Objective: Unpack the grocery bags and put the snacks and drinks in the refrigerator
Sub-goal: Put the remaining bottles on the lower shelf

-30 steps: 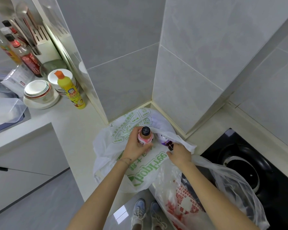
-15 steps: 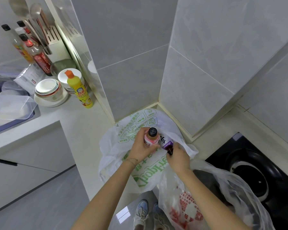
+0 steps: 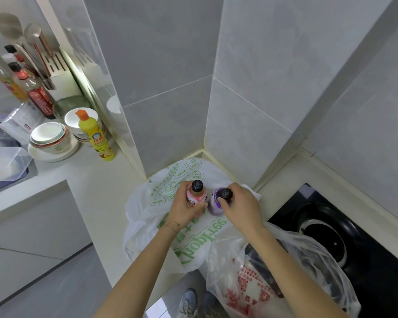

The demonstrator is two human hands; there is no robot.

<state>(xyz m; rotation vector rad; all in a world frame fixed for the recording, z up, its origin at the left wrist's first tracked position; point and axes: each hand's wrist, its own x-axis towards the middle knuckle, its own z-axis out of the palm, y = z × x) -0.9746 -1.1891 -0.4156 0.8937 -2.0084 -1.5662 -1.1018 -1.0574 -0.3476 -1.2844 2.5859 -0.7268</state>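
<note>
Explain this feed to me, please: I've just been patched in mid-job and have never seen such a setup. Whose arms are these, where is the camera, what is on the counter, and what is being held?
There is no machine: these are a person's two bare arms, seen from one wide-angle camera worn on the head, looking down, so the view bends at the edges and shoes show at the bottom. The left hand grips a pink bottle round its body; the right hand grips a purple bottle at its dark cap. Both are above a white bag with green print on the pale counter. A clear bag with red print sits nearer, beside a black stove. Further left stand a yellow squeeze bottle and stacked bowls.
</note>
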